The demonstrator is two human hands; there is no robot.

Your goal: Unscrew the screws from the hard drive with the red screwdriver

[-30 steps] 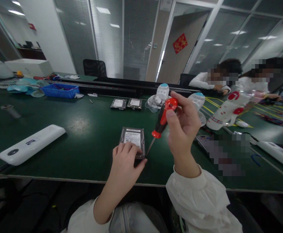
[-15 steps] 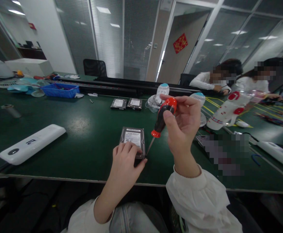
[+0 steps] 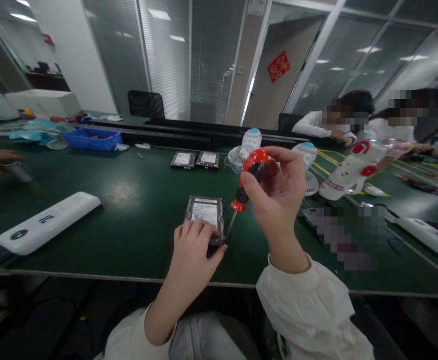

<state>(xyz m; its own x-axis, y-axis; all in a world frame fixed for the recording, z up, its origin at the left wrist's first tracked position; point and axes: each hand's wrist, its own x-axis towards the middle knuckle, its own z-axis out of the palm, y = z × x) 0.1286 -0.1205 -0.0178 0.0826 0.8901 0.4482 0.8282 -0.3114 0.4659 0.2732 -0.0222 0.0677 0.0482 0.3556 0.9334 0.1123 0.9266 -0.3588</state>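
Near the front edge of the counter (image 3: 136, 240), the left hand (image 3: 194, 247), half curled, holds down the hard drive (image 3: 205, 207). The screwdriver (image 3: 242, 195) leans, its tip at the drive's near right corner; the right hand (image 3: 280, 202) has its handle between thumb and bent fingers.

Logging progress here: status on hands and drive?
Left hand on hard drive. Right hand gripping red-black screwdriver, tip at drive's near corner. Left thumb close by.

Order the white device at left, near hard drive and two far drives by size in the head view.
1. Left white device
2. Near hard drive, partly covered
3. Left far drive and right far drive: too alike to rank
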